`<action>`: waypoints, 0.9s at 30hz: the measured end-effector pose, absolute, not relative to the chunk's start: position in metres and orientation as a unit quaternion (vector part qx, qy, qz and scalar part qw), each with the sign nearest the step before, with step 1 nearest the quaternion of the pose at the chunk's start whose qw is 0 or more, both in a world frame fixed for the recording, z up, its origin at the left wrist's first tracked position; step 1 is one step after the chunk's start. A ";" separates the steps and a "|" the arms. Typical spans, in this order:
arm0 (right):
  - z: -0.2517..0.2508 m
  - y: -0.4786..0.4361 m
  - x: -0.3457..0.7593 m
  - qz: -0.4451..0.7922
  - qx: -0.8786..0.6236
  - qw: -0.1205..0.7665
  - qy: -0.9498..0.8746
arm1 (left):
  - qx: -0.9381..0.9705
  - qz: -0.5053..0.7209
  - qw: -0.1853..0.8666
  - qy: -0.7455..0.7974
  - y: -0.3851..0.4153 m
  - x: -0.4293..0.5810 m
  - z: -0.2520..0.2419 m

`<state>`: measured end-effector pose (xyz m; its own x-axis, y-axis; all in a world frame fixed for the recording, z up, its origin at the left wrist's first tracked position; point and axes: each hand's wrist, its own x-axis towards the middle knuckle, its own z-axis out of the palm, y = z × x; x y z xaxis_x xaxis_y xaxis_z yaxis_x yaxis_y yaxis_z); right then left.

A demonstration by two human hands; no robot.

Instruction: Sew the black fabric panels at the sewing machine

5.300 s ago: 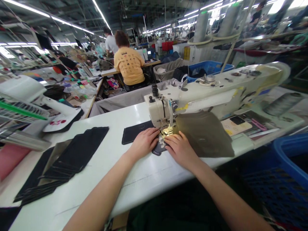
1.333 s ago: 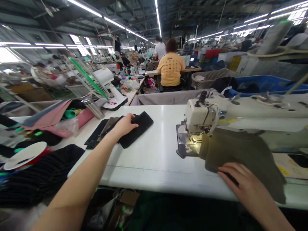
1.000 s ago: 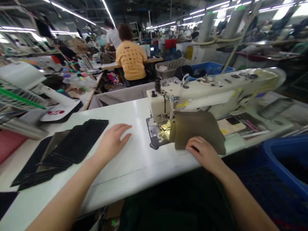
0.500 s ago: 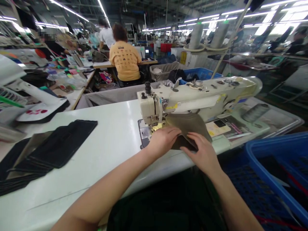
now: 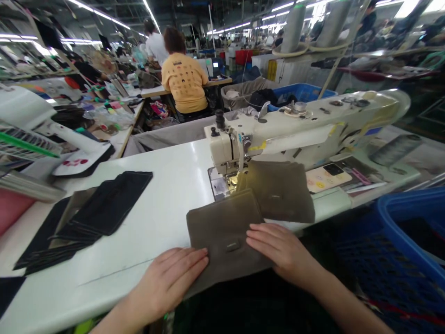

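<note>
An olive-brown fabric piece (image 5: 225, 222) with a small stitched tab lies across the table's front edge. My left hand (image 5: 170, 278) holds its left edge, fingers extended on top and the thumb out of sight. At its right side, my right hand (image 5: 281, 250) grips the edge in the same way, its thumb hidden beneath. A second olive-brown piece (image 5: 283, 190) rests behind and to the right, partly overlapped by the front one. Its left side is close to the needle area of the sewing machine (image 5: 227, 155), where a small lamp glows.
Dark fabric pieces (image 5: 104, 208) lie stacked on the white table (image 5: 170, 176) at left. A phone (image 5: 328, 177) sits right of the machine, beside a grey thread cone (image 5: 396, 149). A blue basket (image 5: 385, 232) stands at lower right. A person in yellow (image 5: 184, 83) sits ahead.
Both hands have moved from beside the needle toward the table's front edge, spreading apart with one fabric piece. The second piece, largely covered before, now shows flat by the machine. The view has shifted.
</note>
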<state>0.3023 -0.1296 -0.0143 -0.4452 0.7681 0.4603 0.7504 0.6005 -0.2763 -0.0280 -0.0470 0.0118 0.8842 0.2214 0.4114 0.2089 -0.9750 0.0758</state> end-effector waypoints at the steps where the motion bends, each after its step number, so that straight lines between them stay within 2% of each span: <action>1: -0.018 -0.127 0.295 0.036 -0.442 0.273 -0.854 | 0.968 0.208 0.013 0.137 -0.052 -0.038 0.006; 8: -0.033 -0.098 0.308 0.155 -0.441 0.299 -0.832 | 0.928 0.249 0.128 0.243 -0.049 -0.034 -0.002; 14: -0.022 -0.092 0.344 0.193 -0.539 0.309 -0.760 | 0.913 0.296 0.146 0.239 -0.034 -0.017 -0.004; 19: -0.025 -0.087 0.389 0.148 -0.585 0.286 -0.745 | 0.925 0.268 0.148 0.225 -0.029 -0.023 -0.004; 24: -0.016 -0.080 0.398 0.043 -0.614 0.358 -0.702 | 0.909 0.272 0.189 0.255 -0.033 -0.027 0.000; 25: -0.009 -0.083 0.388 0.059 -0.603 0.373 -0.703 | 0.903 0.274 0.199 0.263 -0.034 -0.026 0.002; 27: 0.008 -0.094 0.361 0.175 -0.559 0.370 -0.721 | 0.894 0.277 0.215 0.278 -0.037 -0.023 0.004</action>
